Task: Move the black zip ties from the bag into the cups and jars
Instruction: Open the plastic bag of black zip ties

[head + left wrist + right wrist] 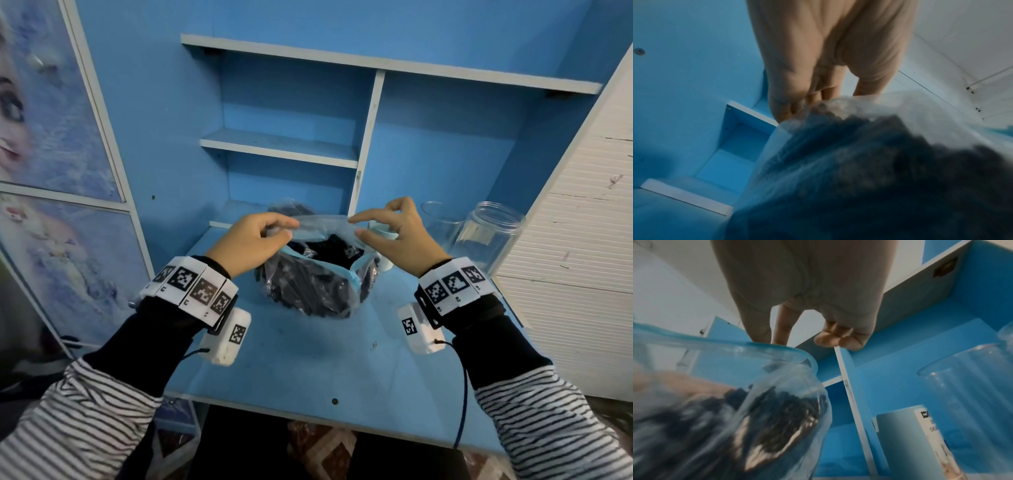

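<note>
My bag (pixel 869 170) all blurred in left wrist view, white cup (pixel 385 262) mostly hidden behind my right hand (pixel 399 236)

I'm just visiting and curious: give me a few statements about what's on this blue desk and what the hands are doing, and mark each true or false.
1. The clear plastic bag is open at the top. True.
2. The black zip ties are already in the jars. False: they are in the bag; the clear jar looks empty.
3. The left hand pinches the bag's rim. True.
4. The right hand holds a jar. False: its thumb and forefinger are at the bag's rim.
5. The jars stand left of the bag. False: they stand to its right.
</note>
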`<state>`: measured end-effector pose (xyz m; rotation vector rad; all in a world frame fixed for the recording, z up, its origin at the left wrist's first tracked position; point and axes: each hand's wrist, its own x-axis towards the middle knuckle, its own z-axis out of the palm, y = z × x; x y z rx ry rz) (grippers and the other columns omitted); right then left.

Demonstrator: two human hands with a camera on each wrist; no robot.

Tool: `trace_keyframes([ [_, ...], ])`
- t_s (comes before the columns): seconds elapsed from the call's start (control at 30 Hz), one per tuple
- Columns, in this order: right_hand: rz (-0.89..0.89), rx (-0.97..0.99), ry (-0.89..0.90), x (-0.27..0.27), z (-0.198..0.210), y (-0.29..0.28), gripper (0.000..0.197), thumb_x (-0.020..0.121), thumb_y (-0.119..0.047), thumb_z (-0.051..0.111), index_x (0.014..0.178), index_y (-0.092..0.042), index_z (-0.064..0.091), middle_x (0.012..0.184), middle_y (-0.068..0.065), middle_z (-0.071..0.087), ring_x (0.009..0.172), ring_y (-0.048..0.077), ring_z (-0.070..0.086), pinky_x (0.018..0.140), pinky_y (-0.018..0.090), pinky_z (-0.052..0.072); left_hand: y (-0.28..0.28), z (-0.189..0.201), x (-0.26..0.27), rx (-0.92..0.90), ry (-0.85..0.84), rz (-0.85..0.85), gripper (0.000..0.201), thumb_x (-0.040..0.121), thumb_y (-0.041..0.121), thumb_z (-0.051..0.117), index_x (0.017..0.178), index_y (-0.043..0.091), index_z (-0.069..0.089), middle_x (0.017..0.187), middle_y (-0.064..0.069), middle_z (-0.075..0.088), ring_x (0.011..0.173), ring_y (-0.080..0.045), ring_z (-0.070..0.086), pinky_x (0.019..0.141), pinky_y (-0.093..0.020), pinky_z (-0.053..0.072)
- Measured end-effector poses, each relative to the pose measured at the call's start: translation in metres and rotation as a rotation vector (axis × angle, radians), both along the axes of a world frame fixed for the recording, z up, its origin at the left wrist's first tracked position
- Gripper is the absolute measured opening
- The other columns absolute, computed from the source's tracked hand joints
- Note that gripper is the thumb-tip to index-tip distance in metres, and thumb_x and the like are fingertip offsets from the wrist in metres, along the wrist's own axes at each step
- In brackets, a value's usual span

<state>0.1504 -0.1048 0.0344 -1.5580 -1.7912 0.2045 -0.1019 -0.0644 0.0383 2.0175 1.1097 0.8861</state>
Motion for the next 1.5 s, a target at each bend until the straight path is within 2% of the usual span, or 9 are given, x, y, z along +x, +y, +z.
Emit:
trace_keyframes([
  [0.2,0.062,-0.236,0.041,-0.010,-0.010,-0.022,0.036,0.098,-0.053,0.033,0.112,-0.035,0.061,0.060,-0.002,0.049,0.051,0.006,0.047,0.066,0.024,0.040,0.013,-0.002,0.004,-0.022,-0.028,0.084,0.036,0.097,0.021,0.052,0.134,0.022,0.053,0.133,0.011,0.052,0.115,0.003,0.043,0.093,-0.018,0.031],
  [0.4,0.089,-0.520,0.197,-0.026,-0.015,-0.036,0.055,0.088,-0.073,0.012,0.137,-0.055,0.029,0.091,0.009,0.065,0.070,0.022,0.074,0.084,0.038,0.057,0.016,-0.010,0.000,-0.039,-0.021,0.164,0.037,0.095,0.019,0.052,0.131,0.024,0.053,0.134,0.011,0.053,0.111,-0.002,0.050,0.090,-0.021,0.035],
  [0.57,0.161,-0.394,0.216,-0.037,-0.011,-0.030,0.048,0.094,-0.063,0.026,0.124,-0.032,0.047,0.100,0.004,0.058,0.093,0.021,0.063,0.077,0.037,0.061,0.016,-0.005,0.001,-0.035,0.012,0.225,0.044,0.090,0.012,0.049,0.132,0.026,0.050,0.116,0.009,0.055,0.073,-0.001,0.052,0.065,-0.018,0.041],
  [0.67,0.140,-0.309,0.292,-0.045,-0.006,-0.031,0.056,0.094,-0.063,0.030,0.108,-0.014,0.052,0.092,0.017,0.053,0.086,0.023,0.064,0.074,0.036,0.061,0.012,0.003,0.003,-0.001,-0.112,0.186,0.048,0.090,0.003,0.050,0.133,0.024,0.053,0.125,0.008,0.054,0.097,-0.002,0.053,0.082,-0.019,0.039],
  [0.83,0.066,-0.062,0.323,-0.046,0.005,-0.021,0.028,0.090,-0.036,0.062,0.072,-0.018,0.049,0.063,-0.015,0.053,0.061,0.008,0.052,0.066,0.031,0.050,0.009,0.011,0.007,0.057,-0.283,0.084,0.048,0.086,-0.003,0.052,0.121,0.031,0.059,0.129,0.016,0.056,0.124,0.004,0.042,0.104,-0.022,0.031],
  [1.03,0.126,-0.026,0.400,-0.039,0.003,-0.017,0.009,0.083,-0.021,0.059,0.091,-0.025,0.056,0.093,-0.003,0.061,0.072,0.007,0.055,0.065,0.019,0.045,0.015,0.001,0.004,0.016,-0.262,0.084,0.029,0.086,0.008,0.062,0.105,0.029,0.055,0.115,0.021,0.055,0.100,-0.008,0.054,0.095,-0.037,0.045],
  [1.17,0.009,-0.220,0.278,-0.043,-0.007,-0.015,0.030,0.090,-0.039,0.061,0.111,-0.020,0.052,0.113,-0.006,0.058,0.091,0.004,0.054,0.078,0.019,0.039,0.012,-0.013,0.004,0.044,-0.039,0.184,0.029,0.091,0.017,0.060,0.119,0.020,0.051,0.119,-0.002,0.044,0.081,-0.015,0.050,0.067,-0.017,0.039],
  [1.33,-0.007,-0.337,0.349,-0.054,-0.001,-0.019,0.043,0.091,-0.050,0.054,0.117,-0.018,0.042,0.091,-0.004,0.059,0.065,0.012,0.069,0.054,0.020,0.048,-0.002,-0.013,0.001,0.012,0.047,0.265,0.030,0.092,0.042,0.055,0.119,0.037,0.046,0.114,-0.007,0.031,0.074,-0.015,0.052,0.082,-0.029,0.042],
  [1.5,0.001,-0.188,0.341,-0.060,-0.005,-0.019,0.042,0.090,-0.025,0.060,0.127,-0.015,0.041,0.107,-0.004,0.055,0.082,0.016,0.061,0.072,0.028,0.053,-0.012,-0.010,0.008,-0.033,0.083,0.248,0.039,0.092,0.039,0.055,0.127,0.035,0.037,0.115,-0.007,0.031,0.066,-0.013,0.053,0.062,-0.017,0.039],
])
